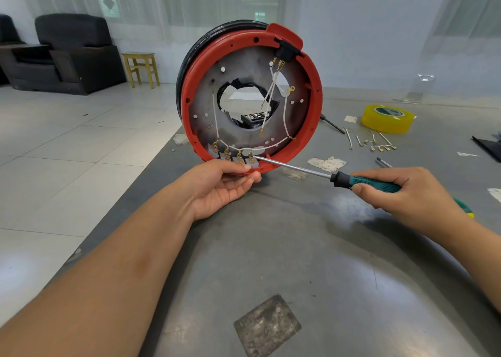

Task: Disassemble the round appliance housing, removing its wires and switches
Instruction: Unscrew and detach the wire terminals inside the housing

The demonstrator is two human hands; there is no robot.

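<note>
My left hand [217, 186] is gripping the housing [250, 93] upright so my right hand's [406, 191] screwdriver [298, 168] is reaching the switches [233, 157].

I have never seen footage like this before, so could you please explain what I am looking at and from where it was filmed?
There is one picture, from a camera worn on a person's head, looking down at their bare hands over a grey table. No robot is involved. The left hand holds the bottom rim of a round red housing standing on edge. The right hand grips a green-handled screwdriver, its tip at the row of grey switches joined by white wires. On the table lie a yellow tape roll and some already removed wires.
</note>
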